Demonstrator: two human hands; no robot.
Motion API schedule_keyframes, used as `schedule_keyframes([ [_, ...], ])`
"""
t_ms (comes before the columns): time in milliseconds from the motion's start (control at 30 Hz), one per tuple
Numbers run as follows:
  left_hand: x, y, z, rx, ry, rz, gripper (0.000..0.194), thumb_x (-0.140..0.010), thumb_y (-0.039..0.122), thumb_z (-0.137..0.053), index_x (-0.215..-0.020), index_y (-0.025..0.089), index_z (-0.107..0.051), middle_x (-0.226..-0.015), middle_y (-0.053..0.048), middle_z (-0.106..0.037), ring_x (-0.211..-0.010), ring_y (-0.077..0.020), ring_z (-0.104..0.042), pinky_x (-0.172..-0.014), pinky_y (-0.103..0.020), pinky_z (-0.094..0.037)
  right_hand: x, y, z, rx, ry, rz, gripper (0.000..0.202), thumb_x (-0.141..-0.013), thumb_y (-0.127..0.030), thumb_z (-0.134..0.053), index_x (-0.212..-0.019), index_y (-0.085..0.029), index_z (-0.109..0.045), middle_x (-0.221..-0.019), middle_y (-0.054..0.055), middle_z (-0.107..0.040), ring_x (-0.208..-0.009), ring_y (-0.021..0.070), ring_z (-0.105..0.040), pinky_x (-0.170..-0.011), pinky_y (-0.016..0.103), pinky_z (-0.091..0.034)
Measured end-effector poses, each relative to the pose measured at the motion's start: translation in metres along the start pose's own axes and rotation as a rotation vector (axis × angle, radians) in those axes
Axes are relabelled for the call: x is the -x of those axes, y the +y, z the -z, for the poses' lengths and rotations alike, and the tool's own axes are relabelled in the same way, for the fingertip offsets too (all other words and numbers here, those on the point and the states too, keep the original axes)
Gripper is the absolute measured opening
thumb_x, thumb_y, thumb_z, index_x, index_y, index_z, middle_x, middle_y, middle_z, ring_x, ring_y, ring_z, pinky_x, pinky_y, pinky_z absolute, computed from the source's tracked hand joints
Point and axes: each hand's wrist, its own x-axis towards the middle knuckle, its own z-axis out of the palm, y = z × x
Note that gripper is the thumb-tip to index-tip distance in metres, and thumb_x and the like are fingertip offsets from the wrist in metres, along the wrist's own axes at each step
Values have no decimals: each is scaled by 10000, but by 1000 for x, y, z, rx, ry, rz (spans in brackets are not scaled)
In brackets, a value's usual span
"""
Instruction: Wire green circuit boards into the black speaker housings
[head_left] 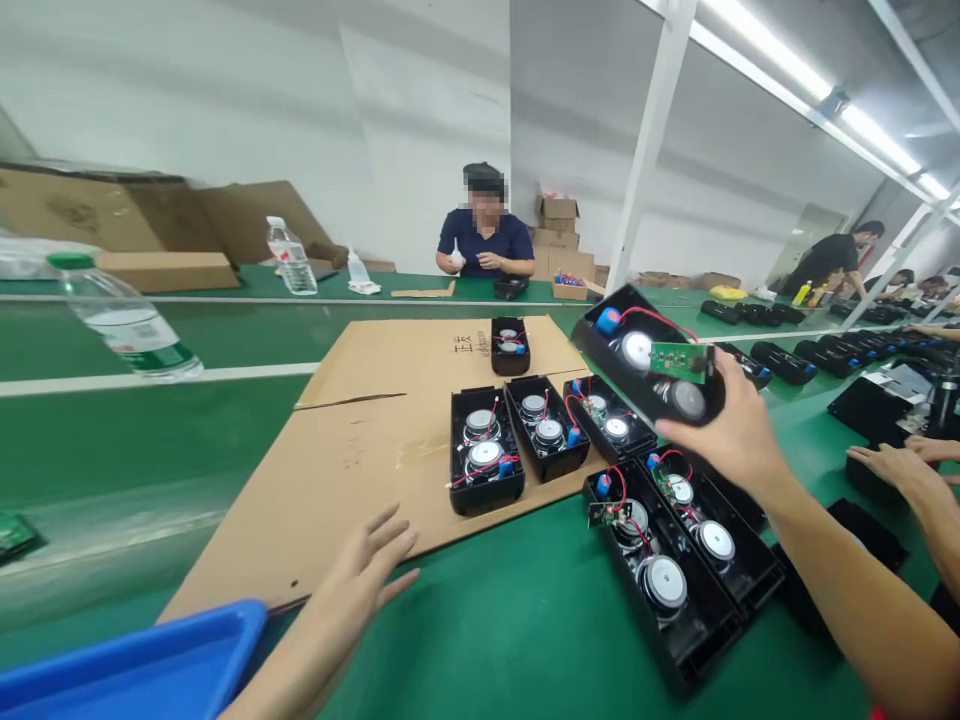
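Note:
My right hand (pixel 724 425) grips one end of a black speaker housing (pixel 592 345), raised and tilted above the others. Inside it show two round speakers, a blue cylindrical part, red wires and a green circuit board (pixel 679 360). My left hand (pixel 367 565) hovers over the near edge of the cardboard sheet (pixel 360 440), fingers apart and holding nothing. Two similar speaker housings (pixel 487 490) stand side by side on the cardboard, and one more (pixel 510 345) lies farther back. Below my right hand, two housings with circuit boards (pixel 675 640) rest on the green table.
A blue tray (pixel 135 650) sits at the lower left, with a water bottle (pixel 127 320) beyond. Across the table a person (pixel 486 235) works with a small white bottle. At right, a co-worker's hands (pixel 892 465) touch a black part. Several closed housings (pixel 795 360) line the bench.

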Motion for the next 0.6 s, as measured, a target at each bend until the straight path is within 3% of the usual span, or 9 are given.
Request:
schedule_keyframes([
  [67,-23,12,-21,-50,-11,-29,728,-796,456,-524,-1409,170,-252,-1482,-195,-311,-1343,-300,-340,-1004,-455,-422,-45,10,-22,165,76,-49,927,-587,-440,-763,-1353,-203,-299,-1354,145,-432,-1221,366,-386,-985,504,-286],
  [133,-47,21,-38,-63,4,-46,744,-822,393,-520,-1434,140,-179,-1501,-223,-251,-1351,-305,-324,-1034,-471,-376,-84,21,-46,312,-11,-149,898,-658,-460,-728,-1371,-196,-250,-1376,154,-401,-1231,350,-372,-974,464,-280],
  [267,-80,23,-56,-72,-3,-86,608,-774,135,-525,-1356,110,-347,-1424,-190,-422,-1301,-260,-417,-1047,-387,-373,-130,40,-102,419,-206,-315,845,-722,-479,-692,-1361,-146,-251,-1306,221,-448,-1181,370,-418,-923,472,-283],
  [333,-85,20,-54,-67,-8,-97,576,-740,71,-498,-1307,134,-423,-1329,-151,-545,-1225,-228,-513,-1003,-350,-427,-136,47,-130,430,-274,-365,813,-711,-463,-713,-1325,-117,-308,-1260,243,-474,-1163,371,-435,-922,490,-275],
  [433,-84,16,-40,-45,-8,-79,524,-725,89,-485,-1241,176,-509,-1049,-101,-719,-958,-206,-685,-809,-318,-555,-133,55,-163,453,-389,-436,673,-772,-451,-667,-1295,-136,-384,-1285,180,-457,-1184,332,-424,-965,510,-283],
  [500,-81,15,-27,-28,2,-56,512,-704,97,-489,-1204,187,-551,-908,-77,-753,-804,-196,-721,-694,-291,-582,-129,60,-174,457,-474,-472,547,-838,-433,-603,-1283,-166,-428,-1314,126,-436,-1188,303,-428,-981,519,-315],
  [600,-74,10,-6,1,16,-15,515,-677,111,-504,-1183,174,-576,-917,-77,-758,-791,-204,-724,-657,-281,-586,-128,64,-170,431,-588,-456,465,-872,-399,-579,-1266,-179,-468,-1344,107,-419,-1197,292,-433,-983,532,-347],
])
